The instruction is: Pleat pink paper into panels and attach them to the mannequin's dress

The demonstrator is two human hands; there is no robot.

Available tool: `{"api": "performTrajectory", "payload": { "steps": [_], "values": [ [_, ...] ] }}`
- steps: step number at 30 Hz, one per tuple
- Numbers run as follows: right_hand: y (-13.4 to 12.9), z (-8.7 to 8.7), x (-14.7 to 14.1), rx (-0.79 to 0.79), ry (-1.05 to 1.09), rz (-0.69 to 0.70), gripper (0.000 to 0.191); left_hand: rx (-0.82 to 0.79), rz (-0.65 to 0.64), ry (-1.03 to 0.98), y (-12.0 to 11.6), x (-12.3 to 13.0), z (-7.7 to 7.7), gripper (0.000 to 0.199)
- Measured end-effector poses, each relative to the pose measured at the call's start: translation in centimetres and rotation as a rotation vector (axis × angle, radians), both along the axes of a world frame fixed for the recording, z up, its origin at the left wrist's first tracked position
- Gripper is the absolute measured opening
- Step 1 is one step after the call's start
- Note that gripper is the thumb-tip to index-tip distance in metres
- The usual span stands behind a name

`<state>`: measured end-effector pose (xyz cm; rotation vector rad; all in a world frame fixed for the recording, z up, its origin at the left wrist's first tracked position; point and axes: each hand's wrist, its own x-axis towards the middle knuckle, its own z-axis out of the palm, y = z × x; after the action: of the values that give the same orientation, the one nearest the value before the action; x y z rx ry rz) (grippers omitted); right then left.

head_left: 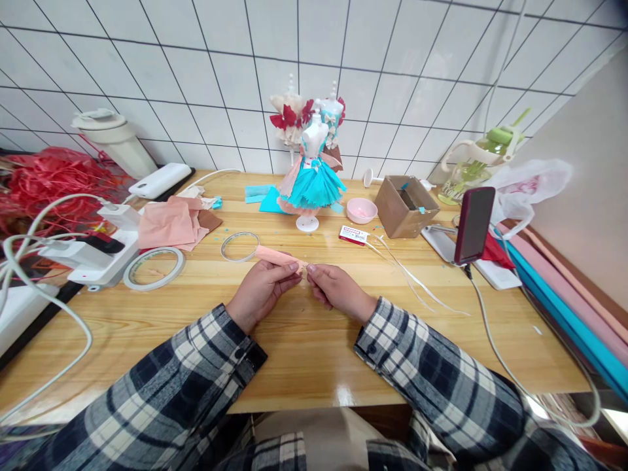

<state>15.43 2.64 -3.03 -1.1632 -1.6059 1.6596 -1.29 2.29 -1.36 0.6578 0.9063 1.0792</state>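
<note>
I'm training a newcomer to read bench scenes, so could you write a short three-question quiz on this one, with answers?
1. True or false: the left hand holds a peach strip.

2. Multiple choice: what stands between the pink bowl and the upright phone?
A) white tumbler
B) cardboard box
C) red bundle

3. Fill in the blank: the top layer of the skirt on the front dress form is ____.

Key: 1 true; 2 B; 3 turquoise.
</note>
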Motion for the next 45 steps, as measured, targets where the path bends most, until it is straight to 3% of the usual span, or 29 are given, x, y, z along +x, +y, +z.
{"api": "performTrajectory", "payload": {
  "steps": [17,25,34,45],
  "values": [
    [0.06,-0.17,0.10,0.006,-0.007,0.001,0.045,-0.008,-0.005,0.009,-0.04,0.07,0.12,0.018],
    [0.10,-0.27,0.12,0.032,-0.022,0.008,0.046,0.014,-0.010,0.002,0.11,-0.16,-0.63,0.016],
    [0.09,0.18,0.05,-0.024,-0.060,0.034,0.043,0.012,0.062,-0.034,0.39,-0.49,-0.46,0.015],
    [0.17,0.38,0.05,-0.032,-0.038,0.047,0.041,0.008,0.004,0.023,0.34,-0.49,-0.56,0.017]
  ]
}}
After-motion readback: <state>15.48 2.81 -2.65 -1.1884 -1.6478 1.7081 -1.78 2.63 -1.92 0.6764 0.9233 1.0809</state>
